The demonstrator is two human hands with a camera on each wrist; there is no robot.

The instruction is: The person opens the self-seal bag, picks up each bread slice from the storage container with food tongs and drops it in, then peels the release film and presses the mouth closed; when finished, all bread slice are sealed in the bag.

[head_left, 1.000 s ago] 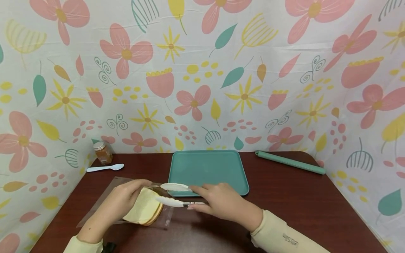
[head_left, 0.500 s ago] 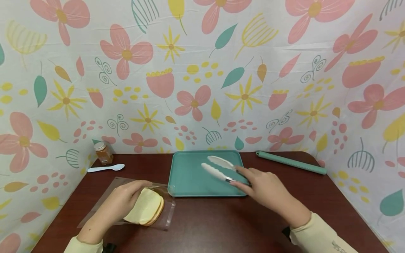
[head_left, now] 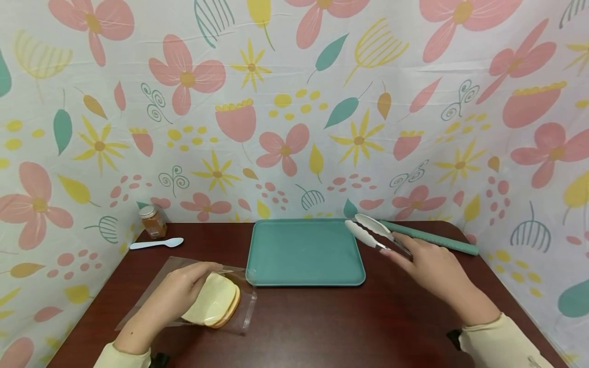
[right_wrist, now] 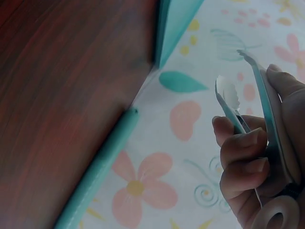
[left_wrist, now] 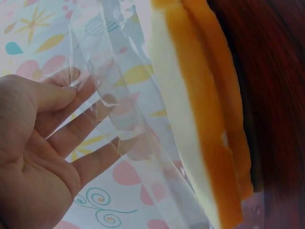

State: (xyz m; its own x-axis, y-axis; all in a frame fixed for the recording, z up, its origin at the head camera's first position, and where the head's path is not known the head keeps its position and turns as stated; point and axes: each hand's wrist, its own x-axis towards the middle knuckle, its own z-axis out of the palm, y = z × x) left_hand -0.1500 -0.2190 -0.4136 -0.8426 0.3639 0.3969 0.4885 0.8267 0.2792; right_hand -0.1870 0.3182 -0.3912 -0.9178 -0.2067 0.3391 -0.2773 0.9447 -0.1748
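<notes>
Clock face laid on the table (head_left: 313, 327), head view, 12 at the wall. Left hand (head_left: 183, 286) at 9 o'clock: left-wrist view shows thumb and index finger pinching the film of a clear bag (head_left: 246, 309), other fingers extended along it. Bread slices (head_left: 215, 300), stacked, also at 9 o'clock, just beside that hand, film showing around them; cannot tell whether they lie wholly inside. Right hand (head_left: 430, 266) at 2 o'clock, fingers and thumb wrapped on white-tipped tongs (head_left: 362, 234); tong arms spread, tips apart, aimed toward 10 o'clock, overlapping the far right corner of a teal tray (head_left: 306, 253). Tray at 12 o'clock. Green rod (head_left: 428, 237) between 1 and 2 o'clock, behind the right hand. Lidded jar (head_left: 154, 223) upright at 10 o'clock; pale spoon (head_left: 158, 243) lying just in front.
</notes>
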